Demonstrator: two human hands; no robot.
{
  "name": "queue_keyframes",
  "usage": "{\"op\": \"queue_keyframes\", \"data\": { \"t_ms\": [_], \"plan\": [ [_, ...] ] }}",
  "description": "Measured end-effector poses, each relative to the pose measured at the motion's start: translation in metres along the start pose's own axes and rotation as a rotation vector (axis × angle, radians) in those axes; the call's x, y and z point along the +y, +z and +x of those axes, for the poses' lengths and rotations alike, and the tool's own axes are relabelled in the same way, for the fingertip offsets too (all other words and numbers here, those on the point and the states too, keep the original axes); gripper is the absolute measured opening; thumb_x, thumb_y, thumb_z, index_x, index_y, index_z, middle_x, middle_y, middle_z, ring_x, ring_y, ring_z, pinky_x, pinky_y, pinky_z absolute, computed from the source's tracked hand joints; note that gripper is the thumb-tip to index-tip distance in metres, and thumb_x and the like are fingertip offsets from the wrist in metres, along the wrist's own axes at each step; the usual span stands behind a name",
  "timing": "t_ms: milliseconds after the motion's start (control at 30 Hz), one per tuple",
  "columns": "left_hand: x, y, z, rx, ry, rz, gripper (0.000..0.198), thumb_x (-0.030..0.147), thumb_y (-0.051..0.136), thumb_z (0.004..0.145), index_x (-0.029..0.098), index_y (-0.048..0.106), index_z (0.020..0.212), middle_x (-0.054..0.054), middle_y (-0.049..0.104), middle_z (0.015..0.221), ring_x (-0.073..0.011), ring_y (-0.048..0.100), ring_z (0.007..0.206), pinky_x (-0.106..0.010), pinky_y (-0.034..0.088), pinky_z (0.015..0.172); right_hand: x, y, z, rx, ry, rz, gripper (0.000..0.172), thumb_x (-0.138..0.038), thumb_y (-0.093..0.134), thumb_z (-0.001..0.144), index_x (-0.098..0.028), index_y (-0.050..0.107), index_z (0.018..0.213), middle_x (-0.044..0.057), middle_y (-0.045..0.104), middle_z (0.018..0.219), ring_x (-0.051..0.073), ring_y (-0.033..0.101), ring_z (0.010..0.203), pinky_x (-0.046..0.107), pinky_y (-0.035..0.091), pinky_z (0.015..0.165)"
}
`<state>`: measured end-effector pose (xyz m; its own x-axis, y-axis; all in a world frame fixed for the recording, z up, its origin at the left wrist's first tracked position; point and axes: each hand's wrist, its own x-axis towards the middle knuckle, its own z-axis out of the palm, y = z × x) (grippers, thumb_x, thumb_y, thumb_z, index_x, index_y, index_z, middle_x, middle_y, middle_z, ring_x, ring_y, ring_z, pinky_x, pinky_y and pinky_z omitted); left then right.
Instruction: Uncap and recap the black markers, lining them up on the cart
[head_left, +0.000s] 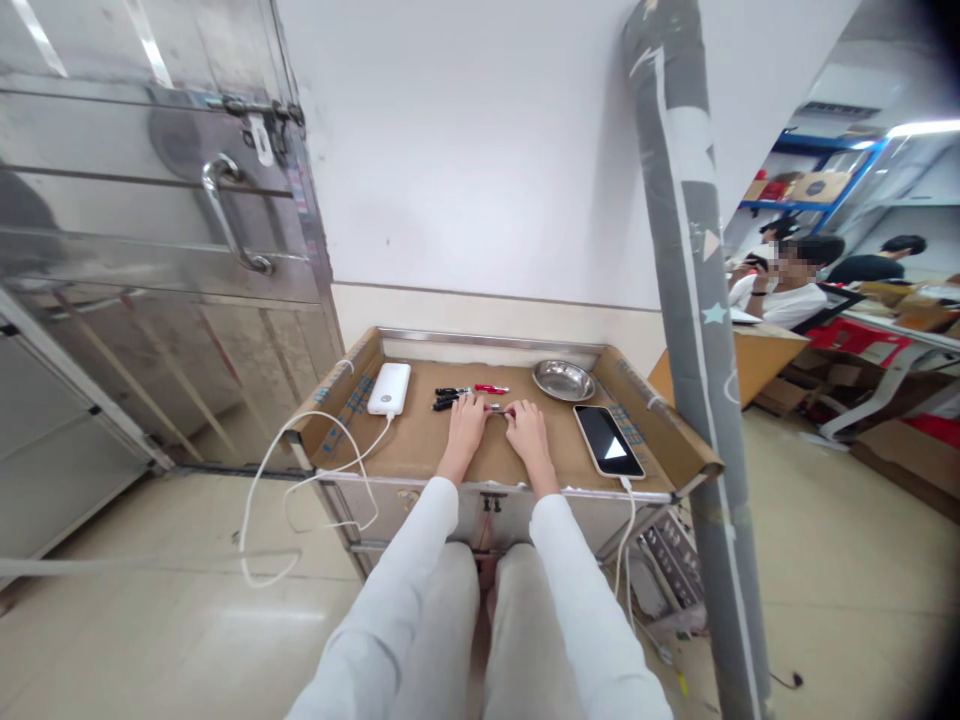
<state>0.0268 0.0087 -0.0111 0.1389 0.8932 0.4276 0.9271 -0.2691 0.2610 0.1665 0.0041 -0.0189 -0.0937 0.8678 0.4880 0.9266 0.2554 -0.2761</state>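
Observation:
Both my hands rest on a cardboard-lined table top [420,440]. My left hand [466,418] and my right hand [525,425] pinch a small thin pen-like object [499,408] between them, their fingers curled. Just beyond my left hand lie several black pens [448,398] and one red pen [491,389]. Both sleeves are white.
A white power bank [390,388] with a looping white cable [300,470] lies at the left. A steel bowl [563,380] and a smartphone [608,441] lie at the right. A grey pole [694,330] stands right, a metal door [150,200] left. People sit at the far right.

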Motion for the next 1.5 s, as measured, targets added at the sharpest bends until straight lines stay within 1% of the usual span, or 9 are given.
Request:
{"op": "queue_keyframes", "data": {
  "t_ms": [167,433,533,633,733,867,1067,1200,1500],
  "plan": [
    [-0.0018,0.0022,0.0026,-0.007,0.061,-0.051,0.015,0.027,0.046,0.092,0.018,0.058,0.095,-0.008,0.062,0.105,-0.0233,0.052,0.104,-0.036,0.04,0.089,0.0015,0.0016,0.0021,-0.003,-0.058,0.077,0.017,-0.014,0.042,0.09,-0.018,0.059,0.092,0.008,0.063,0.095,0.021,0.053,0.091,0.03,0.036,0.081],
    [-0.0013,-0.0001,0.003,-0.017,0.073,-0.059,0.015,0.027,0.046,0.092,0.018,0.058,0.096,-0.008,0.059,0.108,-0.0231,0.051,0.106,-0.036,0.04,0.091,-0.0001,-0.0011,0.0018,-0.006,-0.142,0.158,0.021,-0.019,0.041,0.092,-0.018,0.062,0.095,0.008,0.065,0.096,0.021,0.053,0.091,0.031,0.038,0.086],
    [0.0,0.0009,0.0019,0.0,0.068,-0.042,0.018,0.03,0.046,0.092,0.018,0.057,0.1,-0.009,0.058,0.112,-0.0246,0.05,0.108,-0.038,0.04,0.091,-0.001,-0.0037,0.0012,0.001,-0.127,0.151,0.023,-0.019,0.041,0.093,-0.018,0.063,0.095,0.008,0.065,0.096,0.021,0.054,0.091,0.031,0.039,0.086],
    [0.0009,0.0041,0.0004,0.034,0.051,-0.023,0.023,0.032,0.047,0.091,0.018,0.054,0.109,-0.012,0.054,0.12,-0.0264,0.049,0.112,-0.04,0.039,0.094,-0.0008,-0.0043,0.0009,0.019,-0.089,0.133,0.026,-0.019,0.038,0.094,-0.017,0.064,0.094,0.009,0.065,0.094,0.021,0.054,0.09,0.032,0.039,0.085],
    [0.0009,0.0069,-0.0005,0.027,0.017,0.007,0.026,0.032,0.048,0.091,0.017,0.053,0.112,-0.013,0.054,0.123,-0.0281,0.048,0.115,-0.042,0.038,0.096,-0.0001,-0.0038,0.0006,0.04,-0.053,0.116,0.027,-0.019,0.037,0.094,-0.017,0.064,0.093,0.009,0.065,0.093,0.021,0.054,0.089,0.031,0.039,0.084],
    [0.0007,0.0068,-0.0003,-0.021,0.003,0.057,0.024,0.032,0.044,0.092,0.016,0.056,0.107,-0.013,0.058,0.117,-0.0281,0.048,0.115,-0.042,0.039,0.096,0.0002,-0.0043,0.0004,0.047,-0.01,0.088,0.025,-0.019,0.039,0.094,-0.017,0.064,0.094,0.009,0.065,0.093,0.021,0.055,0.087,0.03,0.038,0.082],
    [0.0005,0.0041,-0.0002,-0.028,0.028,0.055,0.022,0.031,0.042,0.093,0.017,0.057,0.103,-0.011,0.059,0.115,-0.0264,0.05,0.112,-0.04,0.039,0.095,-0.0001,-0.0063,0.0007,0.047,0.04,0.053,0.025,-0.02,0.04,0.094,-0.018,0.065,0.094,0.009,0.067,0.092,0.021,0.056,0.085,0.031,0.036,0.079],
    [0.0,0.0028,-0.0003,-0.042,0.05,0.029,0.022,0.032,0.042,0.094,0.018,0.057,0.102,-0.011,0.06,0.113,-0.0257,0.051,0.11,-0.04,0.038,0.094,0.0007,-0.006,0.0001,0.058,0.032,0.086,0.026,-0.02,0.039,0.094,-0.018,0.065,0.095,0.009,0.067,0.092,0.021,0.056,0.085,0.031,0.037,0.079],
    [-0.0009,0.0042,0.0009,-0.051,0.044,-0.012,0.023,0.033,0.043,0.093,0.018,0.058,0.1,-0.01,0.06,0.113,-0.0254,0.051,0.11,-0.04,0.036,0.094,0.0035,-0.0032,-0.0002,0.08,0.028,0.146,0.025,-0.021,0.04,0.093,-0.019,0.064,0.092,0.009,0.068,0.092,0.021,0.056,0.084,0.031,0.037,0.079]
  ]
}}
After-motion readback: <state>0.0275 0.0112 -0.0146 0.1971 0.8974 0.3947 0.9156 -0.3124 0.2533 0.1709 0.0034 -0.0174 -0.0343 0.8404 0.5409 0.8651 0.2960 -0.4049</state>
